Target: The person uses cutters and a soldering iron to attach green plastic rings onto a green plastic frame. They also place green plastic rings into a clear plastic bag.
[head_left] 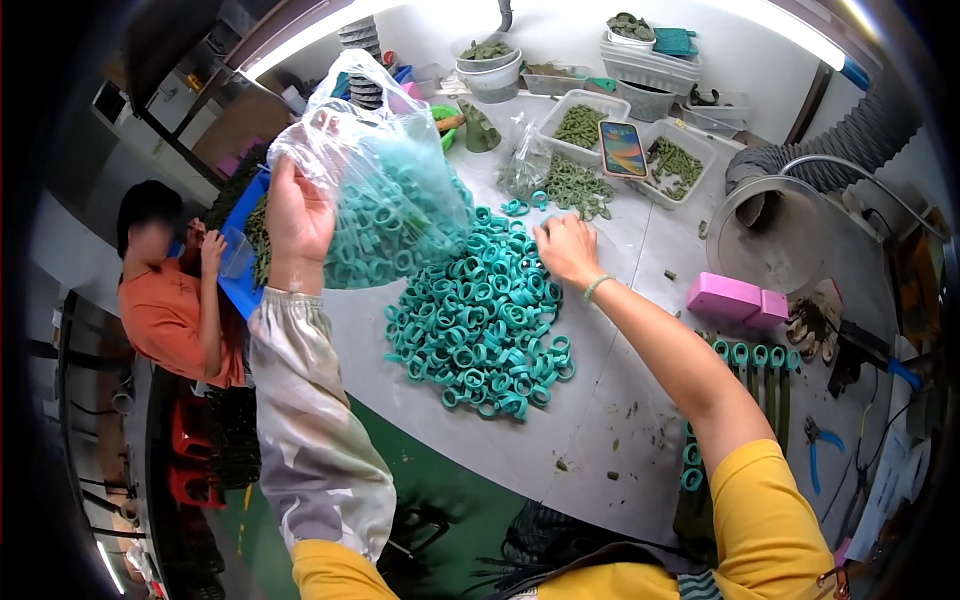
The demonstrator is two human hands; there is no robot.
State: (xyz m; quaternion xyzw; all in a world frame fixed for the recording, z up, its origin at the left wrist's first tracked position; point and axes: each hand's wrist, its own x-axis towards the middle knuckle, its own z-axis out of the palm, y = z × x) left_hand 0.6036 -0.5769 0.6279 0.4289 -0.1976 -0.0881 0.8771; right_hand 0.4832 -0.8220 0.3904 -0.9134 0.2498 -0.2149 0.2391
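Rings (482,312) between hands (567,250), bag (395,215) in left

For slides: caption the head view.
Left hand holds a clear plastic bag of teal rings; right hand at edge of loose teal ring pile.

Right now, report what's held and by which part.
Left hand: a clear plastic bag of round teal rings, by its upper left side. Right hand: hold unclear.

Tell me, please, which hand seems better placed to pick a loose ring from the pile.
Probably the right hand: it is at the right edge of the ring pile, while the left hand holds up the clear plastic bag.
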